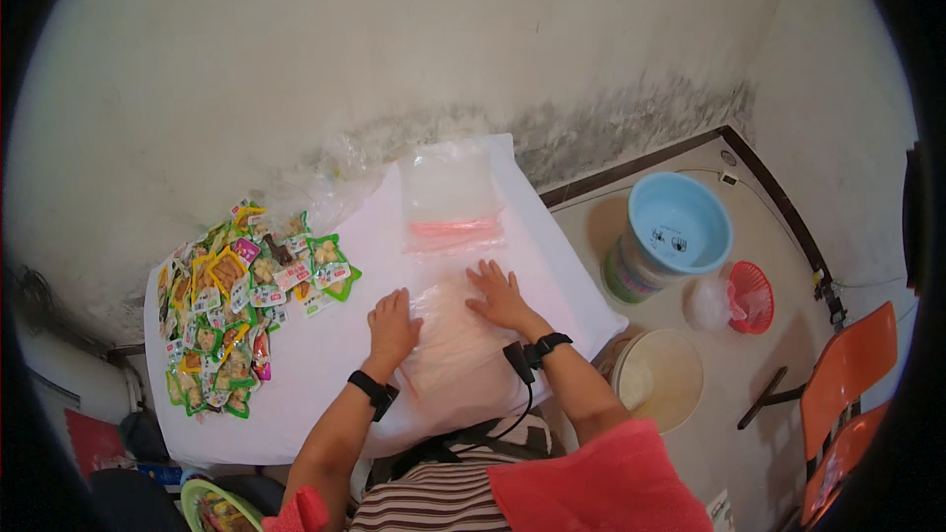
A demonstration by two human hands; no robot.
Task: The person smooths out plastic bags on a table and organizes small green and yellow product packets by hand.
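Observation:
A stack of clear plastic bags [448,335] with a pinkish tint lies on the white-covered table in front of me. My left hand [394,327] rests on its left edge, fingers stretched forward. On the upper right part of the same stack lies my right hand [501,298], flat with its fingers spread. Neither hand holds anything that I can see. Just beyond my fingertips is another pile of clear bags [448,187] with a pink-red band along its near edge. To the left, many small colourful snack packets [222,296] are heaped together.
Crumpled clear plastic [335,187] sits by the wall behind the packets. On the floor at right stand a blue basin [680,222] on a tub, a red basket [752,298], a cream bucket [675,374] and an orange chair [849,374]. A green basket [202,493] is at lower left.

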